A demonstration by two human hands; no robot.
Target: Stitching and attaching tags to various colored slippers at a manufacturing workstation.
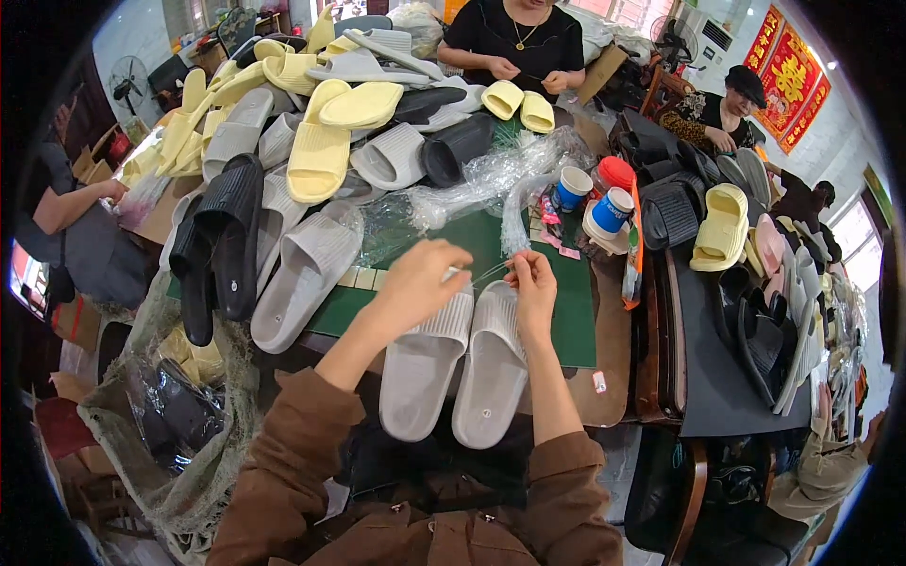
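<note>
A pair of light grey slippers, the left one (pixel 417 377) and the right one (pixel 491 382), lies side by side at the near table edge, toes pointing away from me. Above their ribbed straps, my left hand (pixel 420 281) is closed in a pinch with a small whitish bit at its fingertips. My right hand (pixel 534 291) pinches a thin clear strand (pixel 489 274) that stretches between both hands. Just beyond the right fingers hangs a bundle of similar clear strands (pixel 514 226). Beneath lies a green mat (pixel 571 330).
Grey, black and yellow slippers (pixel 316 156) pile up at the far left. Crumpled clear plastic (pixel 444 203) lies behind my hands, with paper cups (pixel 572 189) at right. A sack (pixel 142 453) stands lower left. Co-workers (pixel 514 47) sit around; more slippers (pixel 722 226) cover the right table.
</note>
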